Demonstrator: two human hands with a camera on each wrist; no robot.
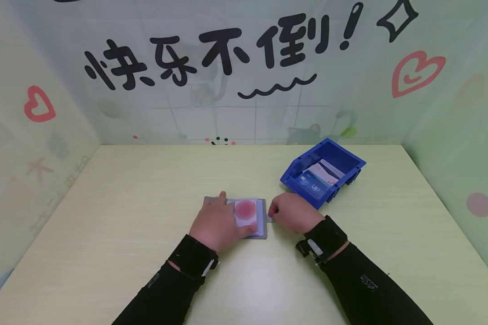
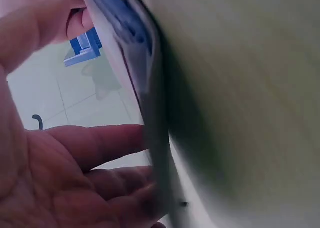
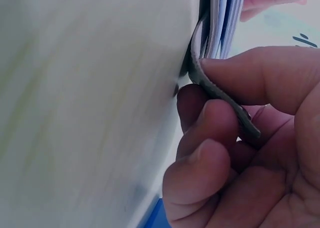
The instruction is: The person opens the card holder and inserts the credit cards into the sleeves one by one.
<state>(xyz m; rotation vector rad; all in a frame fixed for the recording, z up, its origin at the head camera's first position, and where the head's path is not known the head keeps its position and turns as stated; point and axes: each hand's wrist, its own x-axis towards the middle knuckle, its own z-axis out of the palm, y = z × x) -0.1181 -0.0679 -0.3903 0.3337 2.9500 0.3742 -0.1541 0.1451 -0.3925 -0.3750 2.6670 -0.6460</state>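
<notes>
A grey card holder lies on the tabletop in front of the person, a pale insert with a pink disc facing up; the wrist views show several layers between its covers. From its right edge runs a short grey tab, bent outward, which the right hand pinches between thumb and curled fingers, so that grip is narrow and holding. The left hand lies across the holder's left part, fingers reaching its far edge and thumb along the near right of the insert; its grip is wide, pressing from above rather than closing round. The holder thus sits between the two hands, under the left and just beside the right, joined to the latter by the tab. The step in hand looks like working the tab while the holder is steadied; the next move seems to call for a firm left press and a controlled, light pull or fold at the tab. Beyond the right hand stands a tilted-looking blue bin with cards inside, among them a blue VIP card.
</notes>
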